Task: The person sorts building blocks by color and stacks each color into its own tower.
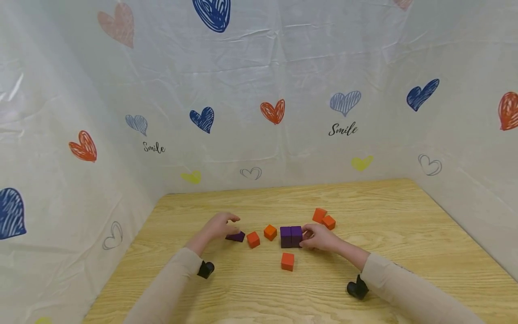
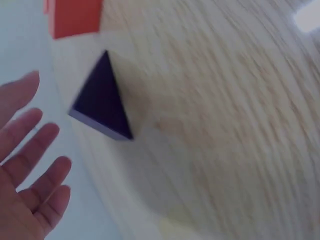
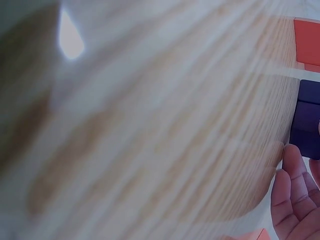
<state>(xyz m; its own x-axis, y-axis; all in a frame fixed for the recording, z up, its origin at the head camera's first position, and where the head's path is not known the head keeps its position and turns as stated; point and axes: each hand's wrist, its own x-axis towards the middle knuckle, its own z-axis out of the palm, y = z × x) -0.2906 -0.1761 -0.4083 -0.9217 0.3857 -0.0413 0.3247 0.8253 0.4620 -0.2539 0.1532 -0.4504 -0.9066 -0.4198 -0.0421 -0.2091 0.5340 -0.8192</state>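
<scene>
Two purple cubes (image 1: pixel 286 237) stand side by side on the wooden table. My right hand (image 1: pixel 319 237) is at their right end, with curled fingers and thumb holding the right-hand cube (image 1: pixel 296 237). In the right wrist view, fingertips (image 3: pixel 294 152) lie against the dark block (image 3: pixel 305 122), which the frame edge cuts off. Over on the left, my left hand (image 1: pixel 220 226) hovers above a purple triangular block (image 1: pixel 236 236), its fingers loosely spread. The left wrist view shows this triangular block (image 2: pixel 102 100) apart from the fingers (image 2: pixel 37 145).
Between the hands sit an orange-red cube (image 1: pixel 253 240) and an orange cube (image 1: pixel 270 232). Another red-orange cube (image 1: pixel 288 261) lies in front of the purple pair. Behind my right hand are two orange blocks (image 1: pixel 319 215). A heart-printed sheet (image 1: pixel 243 148) hangs behind the table (image 1: pixel 226 292).
</scene>
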